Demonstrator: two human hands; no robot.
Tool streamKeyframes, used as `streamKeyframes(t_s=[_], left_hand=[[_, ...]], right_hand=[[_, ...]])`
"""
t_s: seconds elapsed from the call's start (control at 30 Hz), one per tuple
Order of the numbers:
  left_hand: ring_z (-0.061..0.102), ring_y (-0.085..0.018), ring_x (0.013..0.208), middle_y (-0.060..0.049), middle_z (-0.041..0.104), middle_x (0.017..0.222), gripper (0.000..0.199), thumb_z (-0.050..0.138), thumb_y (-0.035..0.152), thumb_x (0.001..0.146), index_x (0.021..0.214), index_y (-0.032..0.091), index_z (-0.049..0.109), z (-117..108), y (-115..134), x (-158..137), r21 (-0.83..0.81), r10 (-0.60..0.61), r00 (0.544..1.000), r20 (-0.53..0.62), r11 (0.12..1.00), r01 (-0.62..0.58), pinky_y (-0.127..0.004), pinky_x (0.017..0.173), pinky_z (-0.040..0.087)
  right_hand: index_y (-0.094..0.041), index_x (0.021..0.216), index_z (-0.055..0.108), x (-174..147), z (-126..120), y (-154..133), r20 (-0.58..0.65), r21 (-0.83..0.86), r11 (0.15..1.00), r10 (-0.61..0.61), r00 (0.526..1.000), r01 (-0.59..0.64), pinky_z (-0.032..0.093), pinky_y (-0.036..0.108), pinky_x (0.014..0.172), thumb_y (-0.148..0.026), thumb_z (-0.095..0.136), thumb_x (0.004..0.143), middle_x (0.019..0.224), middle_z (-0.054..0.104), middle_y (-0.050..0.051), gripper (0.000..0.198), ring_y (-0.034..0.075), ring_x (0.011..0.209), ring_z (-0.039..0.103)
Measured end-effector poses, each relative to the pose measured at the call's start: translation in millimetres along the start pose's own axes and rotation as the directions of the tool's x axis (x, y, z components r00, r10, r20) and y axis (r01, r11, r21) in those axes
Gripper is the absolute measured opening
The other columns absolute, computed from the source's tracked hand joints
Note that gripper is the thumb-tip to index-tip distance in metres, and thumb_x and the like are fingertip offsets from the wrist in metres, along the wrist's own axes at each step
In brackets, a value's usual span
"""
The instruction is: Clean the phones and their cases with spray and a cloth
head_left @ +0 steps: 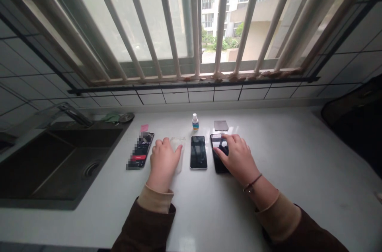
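My left hand (164, 160) rests over the left part of a clear phone case (180, 144) on the counter, thumb stretched apart from the fingers. My right hand (238, 153) lies over a black phone (220, 166), with thumb and fingers spread across its screen; its right side is hidden under the hand. Between the hands, a dark-screened phone with a light rim (198, 152) lies flat. Left of my left hand is another phone (146, 146), its screen lit with a timer and a red bar, partly blurred out.
A small white-capped bottle (195, 122) stands behind the middle phone. A grey square cloth (221, 125) and a pink slip (144, 128) lie on the white counter (203, 212). At left is a dark sink (59, 156) with a faucet (76, 115); a black bag-like object (358, 121) stands right.
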State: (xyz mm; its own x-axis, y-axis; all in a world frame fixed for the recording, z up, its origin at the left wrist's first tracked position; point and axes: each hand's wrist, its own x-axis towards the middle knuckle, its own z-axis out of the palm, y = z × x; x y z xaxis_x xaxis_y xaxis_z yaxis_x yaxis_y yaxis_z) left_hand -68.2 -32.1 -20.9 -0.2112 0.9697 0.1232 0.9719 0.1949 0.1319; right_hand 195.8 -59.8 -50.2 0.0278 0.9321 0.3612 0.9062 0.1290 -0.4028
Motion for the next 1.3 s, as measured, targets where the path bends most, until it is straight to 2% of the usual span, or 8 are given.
streamKeyframes(t_s=[0.13,0.3,0.53,0.8,1.0,1.17,1.23,1.3], left_hand=[[0.061,-0.04,0.12,-0.023,0.06,0.131,0.076,0.064,0.059,0.093,0.148,0.008,0.05,20,1,-2,-0.019,0.021,0.999,0.05,1.0,-0.02,-0.044,0.1,0.048],[0.061,-0.04,0.116,-0.022,0.059,0.126,0.068,0.063,0.051,0.093,0.144,0.007,0.052,27,9,-3,-0.011,0.034,0.999,0.023,0.999,-0.033,-0.044,0.101,0.046],[0.061,-0.04,0.116,-0.022,0.06,0.127,0.065,0.063,0.05,0.093,0.144,0.01,0.054,25,13,-3,-0.022,0.029,0.999,0.019,0.999,-0.028,-0.044,0.097,0.047],[0.061,-0.04,0.114,-0.023,0.06,0.126,0.067,0.065,0.052,0.094,0.145,0.009,0.053,24,14,-4,-0.022,0.043,0.999,0.019,0.999,-0.042,-0.044,0.093,0.048],[0.06,-0.04,0.113,-0.023,0.06,0.125,0.067,0.063,0.055,0.096,0.146,0.012,0.052,28,13,-5,-0.01,0.051,0.999,0.012,0.999,-0.051,-0.045,0.089,0.05],[0.058,-0.042,0.117,-0.024,0.058,0.132,0.068,0.062,0.059,0.097,0.146,0.012,0.055,25,16,-5,-0.077,0.071,0.988,-0.138,0.994,-0.082,-0.05,0.091,0.052],[0.057,-0.04,0.122,-0.023,0.056,0.137,0.061,0.059,0.056,0.099,0.143,0.013,0.058,20,21,-7,-0.179,0.114,0.961,-0.25,0.97,-0.162,-0.051,0.099,0.05],[0.059,-0.036,0.12,-0.02,0.06,0.134,0.051,0.054,0.052,0.103,0.135,0.014,0.062,14,28,-11,-0.355,0.179,0.933,-0.311,0.889,-0.288,-0.048,0.103,0.049]], right_hand=[[-0.018,0.143,0.054,-9,9,-4,0.137,-0.098,0.99,0.111,0.984,-0.098,0.047,0.045,0.093,-0.061,0.078,0.087,0.133,0.059,0.018,0.075,0.037,0.12,0.057],[-0.017,0.144,0.052,-14,10,-17,0.191,-0.144,0.981,0.154,0.969,-0.128,0.047,0.047,0.094,-0.052,0.072,0.091,0.137,0.054,0.019,0.066,0.038,0.12,0.056],[-0.013,0.118,0.059,-13,5,-21,0.215,-0.224,0.963,0.201,0.956,-0.152,0.049,0.044,0.088,-0.047,0.065,0.092,0.123,0.056,0.019,0.043,0.037,0.111,0.058],[-0.01,0.12,0.057,-13,5,-23,0.223,-0.259,0.945,0.259,0.94,-0.199,0.052,0.042,0.089,-0.053,0.066,0.092,0.119,0.056,0.02,0.052,0.036,0.107,0.062],[-0.007,0.135,0.05,-11,8,-21,0.234,-0.262,0.942,0.272,0.933,-0.209,0.053,0.043,0.085,-0.053,0.064,0.092,0.113,0.056,0.019,0.065,0.037,0.099,0.066],[-0.005,0.144,0.041,-9,7,-14,0.213,-0.184,0.956,0.265,0.94,-0.228,0.055,0.043,0.082,-0.044,0.066,0.089,0.116,0.055,0.02,0.071,0.034,0.092,0.069],[-0.007,0.144,0.037,-7,5,-12,0.161,-0.083,0.963,0.267,0.95,-0.256,0.056,0.042,0.082,-0.044,0.065,0.09,0.121,0.054,0.021,0.071,0.033,0.092,0.07],[-0.011,0.142,0.035,-6,2,-11,0.098,0.038,0.963,0.261,0.96,-0.266,0.057,0.042,0.083,-0.047,0.064,0.09,0.128,0.053,0.021,0.069,0.033,0.096,0.071]])
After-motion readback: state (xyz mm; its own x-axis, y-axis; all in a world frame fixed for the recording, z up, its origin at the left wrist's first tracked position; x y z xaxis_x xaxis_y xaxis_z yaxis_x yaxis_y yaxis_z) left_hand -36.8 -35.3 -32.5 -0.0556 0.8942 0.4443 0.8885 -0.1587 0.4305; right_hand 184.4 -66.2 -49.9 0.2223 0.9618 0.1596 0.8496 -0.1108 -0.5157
